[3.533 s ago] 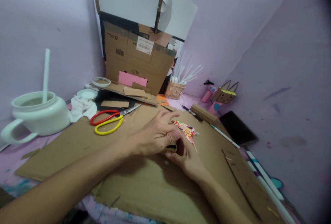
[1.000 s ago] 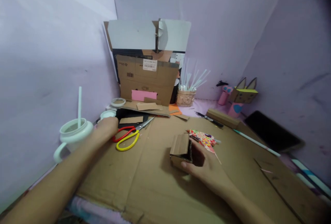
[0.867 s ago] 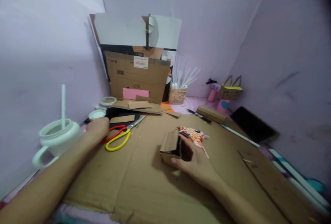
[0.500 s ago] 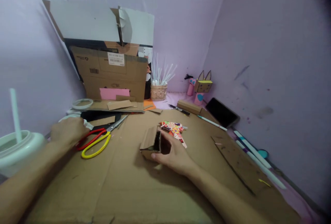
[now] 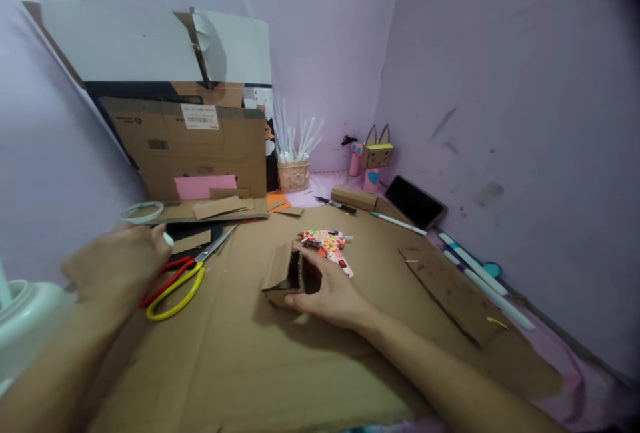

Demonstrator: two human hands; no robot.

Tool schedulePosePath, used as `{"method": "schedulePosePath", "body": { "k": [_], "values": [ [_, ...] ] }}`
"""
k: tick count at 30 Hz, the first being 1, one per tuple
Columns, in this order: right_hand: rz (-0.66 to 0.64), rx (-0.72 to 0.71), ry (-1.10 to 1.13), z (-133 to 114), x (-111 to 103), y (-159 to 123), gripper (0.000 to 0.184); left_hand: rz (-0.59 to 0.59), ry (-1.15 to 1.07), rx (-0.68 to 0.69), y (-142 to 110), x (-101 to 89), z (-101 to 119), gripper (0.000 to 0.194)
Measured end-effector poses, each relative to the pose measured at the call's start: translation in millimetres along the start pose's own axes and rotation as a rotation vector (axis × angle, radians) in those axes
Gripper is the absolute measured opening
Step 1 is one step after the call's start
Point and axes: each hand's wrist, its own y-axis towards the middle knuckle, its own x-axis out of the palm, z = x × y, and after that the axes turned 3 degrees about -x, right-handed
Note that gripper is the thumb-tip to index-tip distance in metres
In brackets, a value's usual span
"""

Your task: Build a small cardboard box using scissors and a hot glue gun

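My right hand (image 5: 333, 293) grips a small folded cardboard tube (image 5: 280, 270) at its open right end, thumb in front and fingers behind. The tube rests on the cardboard sheet (image 5: 235, 366) or just above it; I cannot tell which. Just behind that hand lies a flower-patterned glue gun (image 5: 325, 241). On the left, my left hand (image 5: 117, 270) is closed, with a small white thing (image 5: 169, 239) poking out past its fingers; its kind is hidden. Scissors (image 5: 183, 283) with one red and one yellow handle lie beside that hand, blades pointing away.
A large cardboard box (image 5: 190, 146) stands at the back left. Beside it is a basket (image 5: 294, 175) of white sticks. A phone (image 5: 416, 201) leans by the right wall, near several markers (image 5: 473, 270). A white pot (image 5: 30, 320) is at the left edge.
The view has turned slightly right. My left hand has lifted up off the surface with the white thing. My right hand keeps its grip on the cardboard tube.
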Motion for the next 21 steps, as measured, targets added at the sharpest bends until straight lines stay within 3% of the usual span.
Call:
{"method": "schedulePosePath", "body": {
  "k": [2,6,11,13,15,17,21],
  "values": [
    [-0.001,0.0,-0.015,-1,-1,0,0.067,-0.03,0.161,-0.025,-2,1.7,10,0.06],
    [-0.029,-0.011,-0.036,-3,-2,1,0.067,-0.022,0.156,-0.015,4,11.0,7,0.044],
    [-0.008,-0.002,-0.048,-2,-1,1,0.068,0.11,0.148,-0.103,-2,6.5,2,0.052],
    [-0.009,0.005,-0.05,-2,-1,1,0.068,0.195,0.071,-0.065,-12,7.2,10,0.057],
    [-0.019,0.005,-0.034,-1,0,0,0.065,0.229,-0.226,0.083,-24,13.2,22,0.046],
    [-0.032,0.006,-0.009,0,1,0,0.062,0.08,-0.628,0.221,-35,22.7,36,0.036],
    [-0.036,0.002,0.015,0,2,0,0.062,-0.257,-1.045,0.391,-55,39.7,57,0.056]
  ]
}}
